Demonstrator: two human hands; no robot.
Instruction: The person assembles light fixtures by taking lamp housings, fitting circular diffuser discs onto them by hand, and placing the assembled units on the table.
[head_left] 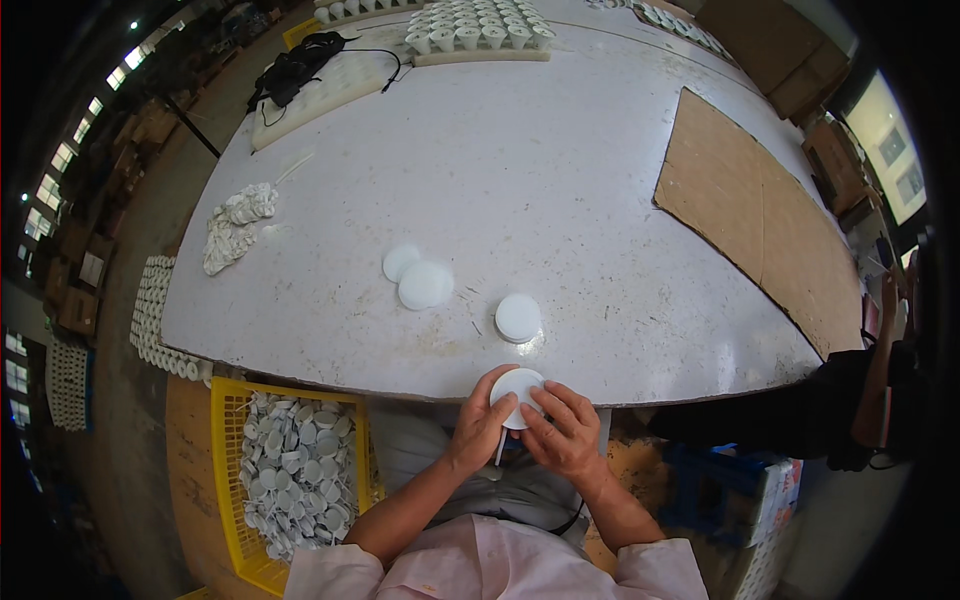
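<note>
1. A person's left hand (478,422) and right hand (562,432) close on a white disc (513,386) at the near edge of a pale counter (570,190); each grip is narrow, thumb and fingers on the disc's face and rim, with a thin white stem (500,446) hanging beneath.

2. At 12 o'clock from the disc, a short stack of white discs (517,316) stands in the way just beyond the fingertips.

3. Toward 11 o'clock lie two white round pieces (426,285), overlapping; farther out, a tangle of black straps (300,72) sits on a white foam tray (345,92).

4. A crumpled white rag (240,222) lies at 10 o'clock.

5. At 8 o'clock, below the counter, a yellow plastic crate (230,480) brims with stemmed white discs (296,470).

6. Flat brown cardboard (760,215) covers the counter's 2 o'clock side, while a tray of white cone-shaped cups (480,32) stands at the far 12 o'clock edge.

7. A blue plastic object, partly shadowed, occupies 4 o'clock, below counter level.
</note>
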